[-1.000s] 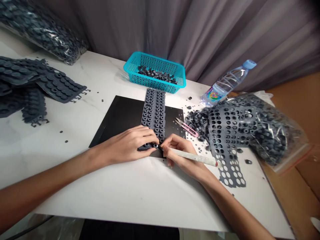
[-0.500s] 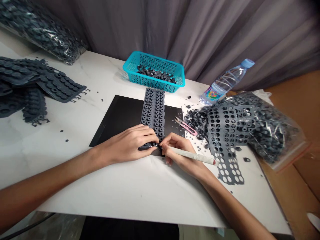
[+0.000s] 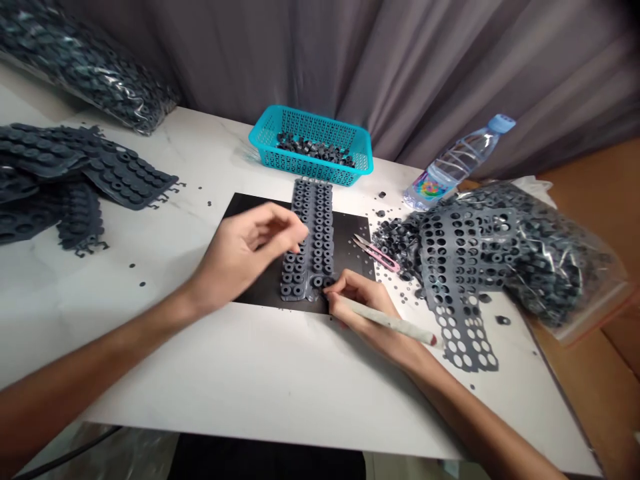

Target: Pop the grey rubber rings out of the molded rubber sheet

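My right hand is closed around a whitish pen-like tool with a reddish back end. Its tip is hidden at the lower right corner of a dark grey rubber sheet moulded with rows of ringed, round pieces. This sheet lies flat on a black mat. Above the mat's left part, my left hand is raised, thumb and forefinger pressed together beside the sheet. Whatever may be in that pinch is too small or hidden to make out.
A turquoise basket of small dark pieces stands behind the sheet. To the right are pink-handled thread snips, a punched-out sheet, a bag of parts and a water bottle. More rubber sheets lie left.
My left hand has let go of the sheet's near end and lifted up and to the left, uncovering the lower rows. My right hand stays at the corner with the tool.
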